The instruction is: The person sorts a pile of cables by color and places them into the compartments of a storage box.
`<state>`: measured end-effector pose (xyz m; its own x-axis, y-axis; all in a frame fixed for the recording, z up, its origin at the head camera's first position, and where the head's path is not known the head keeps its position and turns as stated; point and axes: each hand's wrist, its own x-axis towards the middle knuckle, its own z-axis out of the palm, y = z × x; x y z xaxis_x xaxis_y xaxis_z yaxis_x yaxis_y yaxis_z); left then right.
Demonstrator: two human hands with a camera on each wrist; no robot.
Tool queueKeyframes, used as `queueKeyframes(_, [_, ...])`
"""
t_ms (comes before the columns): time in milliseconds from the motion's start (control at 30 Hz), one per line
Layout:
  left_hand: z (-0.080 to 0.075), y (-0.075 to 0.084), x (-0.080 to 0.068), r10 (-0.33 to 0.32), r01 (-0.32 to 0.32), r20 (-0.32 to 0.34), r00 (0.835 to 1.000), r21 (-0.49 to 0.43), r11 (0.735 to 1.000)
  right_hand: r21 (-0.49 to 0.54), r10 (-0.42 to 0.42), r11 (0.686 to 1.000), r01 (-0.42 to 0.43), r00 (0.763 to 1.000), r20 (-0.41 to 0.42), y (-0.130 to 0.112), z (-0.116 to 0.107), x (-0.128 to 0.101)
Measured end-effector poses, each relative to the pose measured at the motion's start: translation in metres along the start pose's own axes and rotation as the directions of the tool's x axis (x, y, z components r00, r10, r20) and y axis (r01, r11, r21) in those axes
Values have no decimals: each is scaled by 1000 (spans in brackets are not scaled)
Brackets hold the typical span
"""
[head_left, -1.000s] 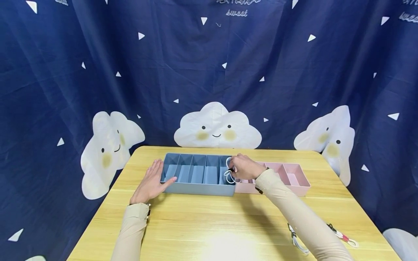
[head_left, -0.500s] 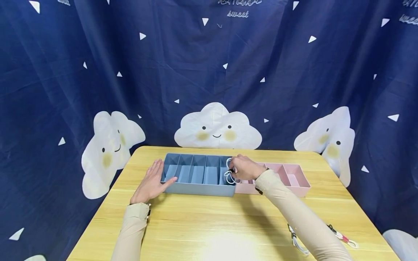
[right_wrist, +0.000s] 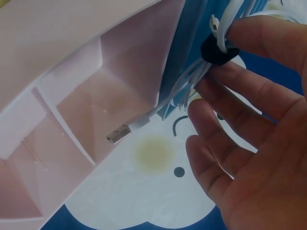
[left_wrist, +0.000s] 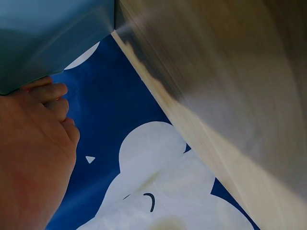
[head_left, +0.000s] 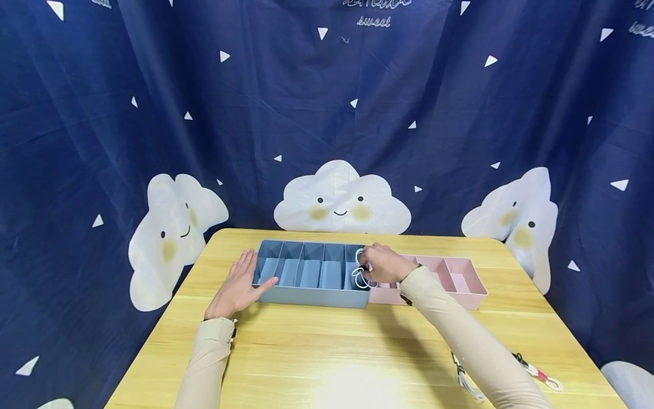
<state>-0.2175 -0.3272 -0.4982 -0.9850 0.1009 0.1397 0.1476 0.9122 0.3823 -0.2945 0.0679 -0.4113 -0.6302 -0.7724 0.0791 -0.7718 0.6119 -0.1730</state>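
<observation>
Between thumb and fingers my right hand (head_left: 385, 264) pinches a coiled white USB cable (head_left: 359, 277) over the rightmost compartment of a blue divided box (head_left: 314, 296). A black strap (right_wrist: 218, 50) binds the coil, and the metal USB plug (right_wrist: 120, 134) dangles free in the right wrist view. My left hand (head_left: 235, 288) lies against the blue box's left end, fingers straight and the thumb over its front rim. In the left wrist view its fingers (left_wrist: 57, 105) show beside the box wall. Under my right hand and wrist stands a pink divided box (head_left: 462, 284), partly hidden.
Another bundled cable (head_left: 465, 379) lies on the wooden table (head_left: 306, 352) at the front right, partly behind my right sleeve. Beside it is a red and white cable (head_left: 541, 375) with a black strap. A dark blue curtain (head_left: 255, 113) with clouds hangs behind the table.
</observation>
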Motion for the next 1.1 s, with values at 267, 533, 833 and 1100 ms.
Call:
queueKeyframes(267, [0, -1, 0, 0, 0, 2, 1000, -1, 1000, -12, 30, 999, -30, 1000, 7, 1, 2, 0])
queueKeyframes(533, [0, 0, -1, 1, -1, 5, 1000, -15, 1000, -22, 6, 1000, -6, 1000, 1, 3, 2, 1])
queueKeyframes(833, [-1, -1, -1, 6, -6, 2, 1000, -19, 1000, -15, 4, 1000, -3, 1000, 6, 3, 4, 1])
queueKeyframes(1100, [-1, 0, 0, 5, -5, -1, 1000, -14, 1000, -13, 24, 1000, -24, 1000, 15, 3, 4, 0])
